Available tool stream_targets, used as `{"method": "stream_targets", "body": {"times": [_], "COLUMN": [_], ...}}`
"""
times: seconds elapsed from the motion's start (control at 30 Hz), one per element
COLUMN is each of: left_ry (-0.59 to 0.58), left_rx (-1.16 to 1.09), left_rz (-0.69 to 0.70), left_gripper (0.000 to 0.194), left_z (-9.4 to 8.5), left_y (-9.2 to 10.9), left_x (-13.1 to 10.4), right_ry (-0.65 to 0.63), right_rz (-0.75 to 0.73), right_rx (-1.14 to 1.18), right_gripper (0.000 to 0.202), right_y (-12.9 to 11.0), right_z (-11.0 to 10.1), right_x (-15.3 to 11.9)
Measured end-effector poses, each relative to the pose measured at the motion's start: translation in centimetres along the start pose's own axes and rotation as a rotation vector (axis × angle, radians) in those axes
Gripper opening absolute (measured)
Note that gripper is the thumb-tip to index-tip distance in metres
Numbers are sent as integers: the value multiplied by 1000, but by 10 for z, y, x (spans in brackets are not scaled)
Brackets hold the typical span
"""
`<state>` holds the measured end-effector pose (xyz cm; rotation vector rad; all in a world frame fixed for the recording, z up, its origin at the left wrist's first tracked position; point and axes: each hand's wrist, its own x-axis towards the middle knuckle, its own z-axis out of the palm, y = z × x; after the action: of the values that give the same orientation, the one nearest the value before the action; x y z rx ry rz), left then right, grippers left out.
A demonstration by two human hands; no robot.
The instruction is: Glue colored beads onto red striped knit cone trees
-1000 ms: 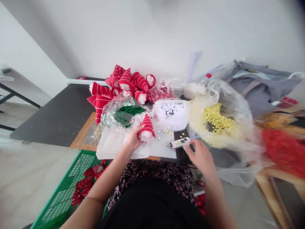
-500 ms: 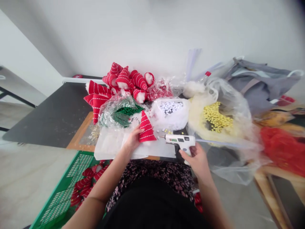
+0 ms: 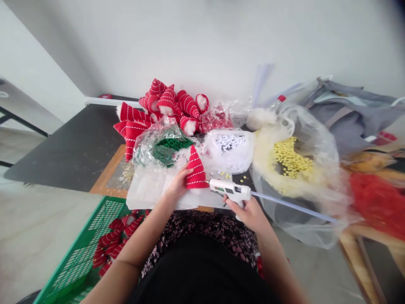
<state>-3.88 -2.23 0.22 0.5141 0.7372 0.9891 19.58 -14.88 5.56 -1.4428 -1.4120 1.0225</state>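
My left hand (image 3: 179, 182) is closed on the left side of a red cone-shaped fabric piece (image 3: 195, 171) with white stitched lines, point up, over white paper (image 3: 145, 192). Some white stuffing shows at its base. My right hand (image 3: 249, 212) grips a white glue gun (image 3: 230, 190), whose nozzle meets the cone's lower right edge. A long translucent glue stick (image 3: 294, 207) sticks out of the gun's back. Just behind the gun, a few small yellow and white pom-poms (image 3: 225, 175) lie loose on the table.
Behind my hands stand bags of green pom-poms (image 3: 172, 144), white pom-poms (image 3: 230, 141) and yellow pom-poms (image 3: 289, 156). More stuffed red cones (image 3: 166, 101) are heaped by the wall. A green basket (image 3: 74, 249) with red pieces sits low at left. Red netting (image 3: 378, 202) lies at right.
My right hand has brought the glue gun leftward and tilted it, so its nozzle now meets the cone's edge. The left hand still holds the cone. The view has shifted slightly.
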Motion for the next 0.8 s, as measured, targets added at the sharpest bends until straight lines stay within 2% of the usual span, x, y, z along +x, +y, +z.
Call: {"method": "stream_targets", "body": {"times": [0.1, 0.27, 0.4, 0.53, 0.67, 0.8], "left_ry": [72, 181, 178, 121, 72, 24], "left_rx": [-24, -42, -34, 70, 241, 329], "left_rz": [-28, -163, -151, -58, 65, 137], "left_gripper": [49, 27, 18, 28, 50, 58], "left_z": [2, 13, 23, 21, 13, 9], "left_y": [0, 8, 18, 18, 8, 0], "left_x": [4, 8, 7, 6, 4, 2], "right_ry": [1, 107, 138, 136, 75, 57], "right_rz": [44, 166, 142, 63, -40, -68], "right_rx": [-19, 80, 125, 113, 63, -19], "right_gripper": [28, 36, 38, 39, 38, 34], "right_y": [3, 3, 3, 5, 6, 2], "right_z": [-9, -16, -13, -7, -4, 0], "right_x": [-3, -5, -2, -1, -5, -6]}}
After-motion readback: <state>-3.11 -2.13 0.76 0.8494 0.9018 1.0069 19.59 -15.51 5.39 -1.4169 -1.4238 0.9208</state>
